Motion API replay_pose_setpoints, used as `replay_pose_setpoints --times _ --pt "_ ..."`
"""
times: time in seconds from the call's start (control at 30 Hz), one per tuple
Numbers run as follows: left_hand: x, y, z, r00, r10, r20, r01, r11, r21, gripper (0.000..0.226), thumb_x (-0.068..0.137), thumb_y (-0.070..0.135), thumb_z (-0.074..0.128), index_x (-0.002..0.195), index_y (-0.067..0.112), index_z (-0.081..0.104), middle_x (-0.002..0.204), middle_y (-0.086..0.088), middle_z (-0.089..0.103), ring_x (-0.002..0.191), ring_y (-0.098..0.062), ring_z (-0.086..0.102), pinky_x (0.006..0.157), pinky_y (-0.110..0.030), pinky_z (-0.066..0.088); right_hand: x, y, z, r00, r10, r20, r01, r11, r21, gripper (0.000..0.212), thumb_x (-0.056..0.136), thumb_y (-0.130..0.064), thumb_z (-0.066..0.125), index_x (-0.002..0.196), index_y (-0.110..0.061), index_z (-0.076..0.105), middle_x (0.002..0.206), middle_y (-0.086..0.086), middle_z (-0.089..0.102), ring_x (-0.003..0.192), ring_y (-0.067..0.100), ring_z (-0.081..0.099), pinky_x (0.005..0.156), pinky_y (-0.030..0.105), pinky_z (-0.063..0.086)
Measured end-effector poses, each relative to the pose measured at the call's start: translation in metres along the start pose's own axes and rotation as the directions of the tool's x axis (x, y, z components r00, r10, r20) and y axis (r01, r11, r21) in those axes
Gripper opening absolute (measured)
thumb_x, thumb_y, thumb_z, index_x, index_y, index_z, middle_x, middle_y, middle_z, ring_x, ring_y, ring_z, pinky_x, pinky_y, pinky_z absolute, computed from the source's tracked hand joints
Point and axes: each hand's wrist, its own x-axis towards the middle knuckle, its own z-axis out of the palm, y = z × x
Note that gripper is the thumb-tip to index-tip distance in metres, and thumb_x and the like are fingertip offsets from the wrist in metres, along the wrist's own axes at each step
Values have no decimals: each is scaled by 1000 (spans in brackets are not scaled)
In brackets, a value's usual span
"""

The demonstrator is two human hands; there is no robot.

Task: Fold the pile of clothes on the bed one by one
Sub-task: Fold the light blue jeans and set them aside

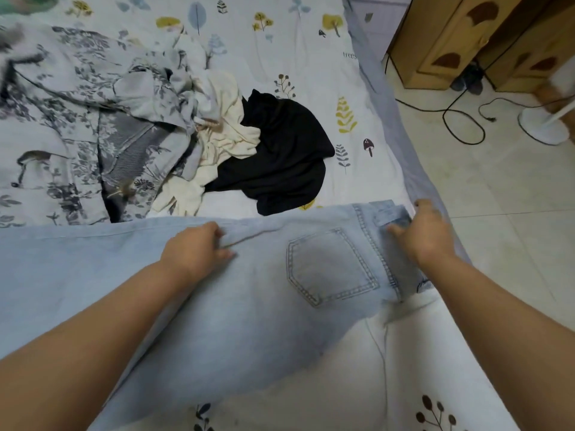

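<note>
Leaf-print bed (311, 42), pale jeans (249, 306) pinched under both hands' curled fingers (224, 248).

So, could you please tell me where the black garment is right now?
In the head view, the black garment lies crumpled mid-bed, right of the cream garment, just beyond the jeans.

Two bare forearms, no sleeves visible, ending in the left hand (194, 250) and right hand (426, 231); no rings or watch visible.

Leaf-print bed (311, 42) — jeans (249, 306), clothes pile (249, 144), grey-floral quilt (62, 119) on it.
</note>
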Motion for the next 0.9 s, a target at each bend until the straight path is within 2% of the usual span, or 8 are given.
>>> replay_pose_setpoints --times 0.17,0.33,0.4,0.5,0.6,0.7,0.77,0.9 --pt "8 -17 12 997 10 -81 -18 995 -96 20 91 15 54 107 15 66 100 -8 67 100 -29 58 72 -29 36 7 25 34 995 74 71 -76 997 22 28 92 -25 53 106 -3 58 110 23 62 104 38 56 81 38 44" --pt "30 -10 0 961 -165 -221 10 822 -569 18 94 7 48 82 7 62 81 -9 60 85 -18 51 76 -24 33 18 42 29 985 173 -25 -170 981 95 31 94 -24 51 106 4 54 110 29 59 105 41 55 81 39 42" --pt "37 -11 6 969 -147 -198 51 905 -423 18 95 14 50 81 9 59 81 -10 59 84 -21 51 73 -26 33 18 45 29 983 179 27 -181 978 102 40 89 -37 58 106 0 52 111 26 59 105 41 54 84 42 42" --pt "38 -9 22 995 -75 -58 58 968 -242 20 92 29 54 78 15 57 73 -2 59 76 -22 53 69 -31 36 17 46 35 991 94 91 -98 994 45 29 90 -35 56 77 -9 51 100 24 63 95 38 57 72 37 41" --pt "39 4 20 989 1 -148 -39 965 -258 24 92 22 55 69 18 55 62 6 54 63 -14 49 59 -31 32 15 45 23 996 89 30 -91 994 57 26 94 -24 48 74 -6 50 99 27 63 93 39 56 69 35 36" --pt "43 13 9 955 -66 -290 -67 903 -425 21 92 14 53 72 11 57 66 2 55 64 -4 51 63 -23 31 13 55 5 985 128 -117 -120 990 76 24 93 -23 46 83 -2 53 99 29 61 95 41 55 73 37 39" --pt "48 13 12 962 -70 -264 -47 911 -411 21 93 15 53 73 9 59 70 -5 57 68 -9 54 66 -23 33 11 61 5 982 153 -110 -146 987 71 23 93 -25 49 83 -4 51 98 28 61 94 40 55 70 36 36" --pt "56 3 31 991 2 -134 14 993 116 29 92 30 53 106 7 64 105 -18 60 102 -38 52 85 -42 39 16 62 25 976 174 134 -185 980 77 41 92 -38 52 113 -3 50 118 22 58 110 38 52 85 39 41"
